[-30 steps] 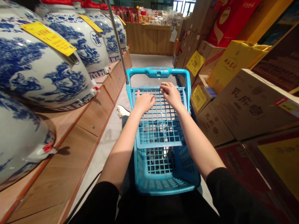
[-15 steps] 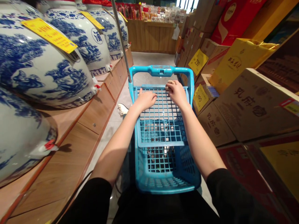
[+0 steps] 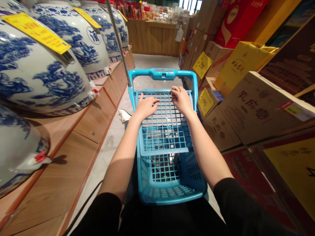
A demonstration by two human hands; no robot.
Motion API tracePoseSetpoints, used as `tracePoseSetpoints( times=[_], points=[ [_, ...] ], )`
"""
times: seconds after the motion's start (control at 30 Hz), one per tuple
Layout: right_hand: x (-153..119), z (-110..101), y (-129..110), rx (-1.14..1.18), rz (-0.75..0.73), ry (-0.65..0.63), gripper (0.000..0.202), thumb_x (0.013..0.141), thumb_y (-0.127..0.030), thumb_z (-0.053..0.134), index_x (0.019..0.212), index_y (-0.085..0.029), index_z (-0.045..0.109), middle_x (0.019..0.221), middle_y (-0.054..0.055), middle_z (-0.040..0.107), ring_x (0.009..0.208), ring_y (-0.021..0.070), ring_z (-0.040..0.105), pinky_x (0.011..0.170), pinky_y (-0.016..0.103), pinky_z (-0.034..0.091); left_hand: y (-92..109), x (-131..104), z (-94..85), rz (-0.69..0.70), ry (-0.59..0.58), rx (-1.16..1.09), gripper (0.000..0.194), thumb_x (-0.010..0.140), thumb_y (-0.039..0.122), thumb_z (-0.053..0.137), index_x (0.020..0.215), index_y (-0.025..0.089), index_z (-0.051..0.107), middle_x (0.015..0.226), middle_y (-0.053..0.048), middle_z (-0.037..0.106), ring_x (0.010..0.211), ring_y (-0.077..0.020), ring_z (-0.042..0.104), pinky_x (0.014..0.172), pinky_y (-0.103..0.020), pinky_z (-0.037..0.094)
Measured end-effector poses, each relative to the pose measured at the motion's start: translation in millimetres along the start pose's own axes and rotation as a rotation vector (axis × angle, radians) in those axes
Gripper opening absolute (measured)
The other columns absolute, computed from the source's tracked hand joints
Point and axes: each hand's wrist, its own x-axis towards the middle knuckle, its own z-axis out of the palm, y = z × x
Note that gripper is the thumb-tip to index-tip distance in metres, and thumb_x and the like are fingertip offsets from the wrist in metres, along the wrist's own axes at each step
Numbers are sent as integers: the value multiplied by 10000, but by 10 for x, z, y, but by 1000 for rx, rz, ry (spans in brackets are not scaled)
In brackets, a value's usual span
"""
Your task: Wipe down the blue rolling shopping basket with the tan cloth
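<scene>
I'm standing in a shop aisle: yellow price tags (image 3: 202,65) are marking stacked cartons (image 3: 258,108) and big porcelain jars (image 3: 46,68), and packaged goods (image 3: 157,13) are filling a counter (image 3: 152,37) ahead.

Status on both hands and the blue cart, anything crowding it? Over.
Left hand over grid flap, right hand at its top edge.
Blue cart between hands and body.
Jars left, boxes right.
</scene>
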Motion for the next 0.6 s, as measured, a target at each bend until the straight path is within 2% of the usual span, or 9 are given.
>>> tracePoseSetpoints(
  times=[0.07, 0.13, 0.23, 0.3, 0.5, 0.6],
  points=[
    [-2, 7, -37, 33, -108, -67, 409, 817, -12, 481, 1061, -207, 746, 1255, 133, 642, 1226, 314, 595, 1061, 506, 507, -2, 2, 11, -1, -4, 3, 444, 1000, 278, 403, 1331, 262, 698, 1345, -68, 708, 1346, -277, 593, 1320, -611, 96],
    [-7, -6, -20, 66, -160, -66, 425, 797, 1, 483, 1042, -218, 752, 1248, 108, 654, 1220, 288, 604, 1079, 479, 510, -4, 0, 19, 2, 0, 2, 446, 999, 278, 403, 1331, 253, 699, 1333, -72, 710, 1331, -276, 601, 1321, -610, 93],
    [-27, -41, 77, 47, -59, 69, 411, 796, 4, 487, 1031, -203, 752, 1231, 123, 657, 1224, 304, 600, 1087, 507, 504, 5, -9, 26, 8, 14, 0, 437, 1012, 277, 396, 1328, 237, 697, 1338, -78, 707, 1339, -274, 593, 1324, -603, 95],
    [-39, -34, 101, 27, -9, 115, 419, 807, 3, 480, 1050, -204, 752, 1225, 133, 660, 1219, 319, 596, 1073, 533, 508, 19, -9, 31, 6, 12, 8, 430, 1016, 273, 399, 1324, 231, 697, 1334, -78, 710, 1343, -270, 590, 1327, -591, 93],
    [-24, 98, -74, 85, -172, -76, 497, 824, 34, 442, 1132, -213, 744, 1306, 103, 639, 1306, 298, 555, 1158, 518, 448, 44, -1, 40, 8, 14, 42, 436, 1015, 263, 405, 1347, 219, 683, 1345, -99, 704, 1325, -276, 604, 1321, -595, 94],
    [-23, 44, 4, 74, -102, -13, 454, 854, 23, 441, 1095, -218, 739, 1275, 111, 634, 1280, 302, 558, 1124, 511, 463, 33, -6, 45, 4, 20, 48, 435, 1015, 261, 401, 1340, 218, 687, 1337, -96, 707, 1325, -275, 601, 1320, -591, 101]
  ],
)
